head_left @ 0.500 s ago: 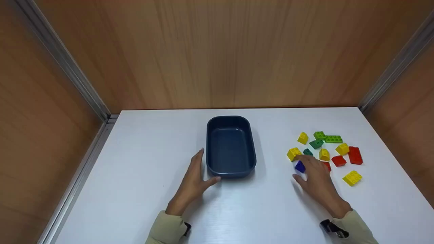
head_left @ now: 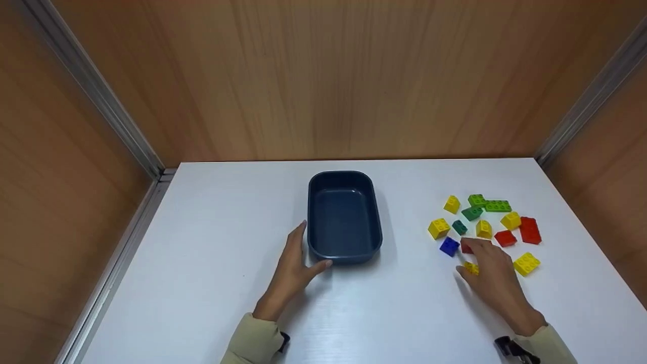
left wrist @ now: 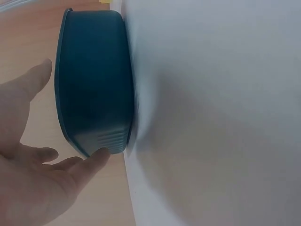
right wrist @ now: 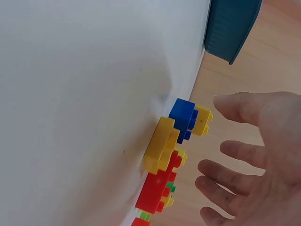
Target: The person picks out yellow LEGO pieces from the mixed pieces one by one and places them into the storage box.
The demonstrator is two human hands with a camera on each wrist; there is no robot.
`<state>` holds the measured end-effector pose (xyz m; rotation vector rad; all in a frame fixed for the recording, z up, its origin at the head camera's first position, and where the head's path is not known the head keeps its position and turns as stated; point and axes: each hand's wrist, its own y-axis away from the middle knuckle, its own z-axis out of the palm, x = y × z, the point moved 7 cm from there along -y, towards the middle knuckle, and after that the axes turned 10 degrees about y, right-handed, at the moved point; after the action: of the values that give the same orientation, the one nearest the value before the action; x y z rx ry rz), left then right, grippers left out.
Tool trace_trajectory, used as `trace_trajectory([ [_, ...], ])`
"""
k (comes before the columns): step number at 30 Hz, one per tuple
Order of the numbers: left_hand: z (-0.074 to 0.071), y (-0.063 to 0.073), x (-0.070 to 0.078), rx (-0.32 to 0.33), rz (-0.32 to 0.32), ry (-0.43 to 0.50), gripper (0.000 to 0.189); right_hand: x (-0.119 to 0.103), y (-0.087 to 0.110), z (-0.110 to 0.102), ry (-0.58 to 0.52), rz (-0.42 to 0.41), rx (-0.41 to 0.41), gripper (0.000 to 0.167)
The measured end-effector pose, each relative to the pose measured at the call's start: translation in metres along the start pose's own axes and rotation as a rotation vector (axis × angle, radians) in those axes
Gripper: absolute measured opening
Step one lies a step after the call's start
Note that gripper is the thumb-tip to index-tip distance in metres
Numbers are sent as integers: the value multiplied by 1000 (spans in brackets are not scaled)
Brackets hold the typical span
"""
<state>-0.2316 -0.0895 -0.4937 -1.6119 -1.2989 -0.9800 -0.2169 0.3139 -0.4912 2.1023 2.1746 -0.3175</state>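
Note:
My left hand (head_left: 289,275) is at the near left corner of a dark blue rectangular tray (head_left: 345,261). Its fingers stretch along the tray's side, and in the left wrist view a fingertip overlaps the ribbed end wall (left wrist: 110,140). Over the near part of a group of toy building bricks hovers my right hand (head_left: 494,273), fingers spread and nothing held. A yellow brick (head_left: 470,268) shows between its thumb and fingers, partly covered. Just beyond lies a red brick (head_left: 467,246), half hidden by the fingers. The blue brick (head_left: 449,246) sits left of the fingertips.
More bricks are scattered around: a yellow brick (head_left: 526,263) right of the hand, a large red brick (head_left: 530,230), a long green brick (head_left: 498,206) and several others. A wooden panel (head_left: 323,81) rises behind the white table (head_left: 227,202), with side panels left and right.
My right hand has shifted right and toward me, uncovering the blue brick and small dark green brick. The yellow brick under it now shows. My left hand stays nearly in place by the tray.

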Motion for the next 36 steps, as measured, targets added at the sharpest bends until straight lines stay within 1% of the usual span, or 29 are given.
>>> trace_trajectory([
  [4, 2, -1, 0, 9, 1, 9, 103, 8, 3, 1, 25, 14, -19, 71],
  [8, 4, -3, -1, 19, -5, 40, 102, 14, 6, 3, 46, 27, -34, 70],
  [17, 9, -5, -5, 31, -60, 107, 102, 21, 11, 6, 64, 46, -64, 65],
  [21, 11, -5, -7, 38, -80, 118, 100, 24, 12, 9, 66, 56, -112, 61],
  [24, 11, -6, -7, 39, -82, 131, 98, 27, 13, 10, 73, 59, -143, 59],
  [30, 10, -5, -9, 46, -112, 183, 96, 30, 13, 11, 93, 65, -161, 55],
  [36, 9, -7, -10, 60, -105, 183, 95, 31, 13, 12, 98, 71, -171, 56],
])
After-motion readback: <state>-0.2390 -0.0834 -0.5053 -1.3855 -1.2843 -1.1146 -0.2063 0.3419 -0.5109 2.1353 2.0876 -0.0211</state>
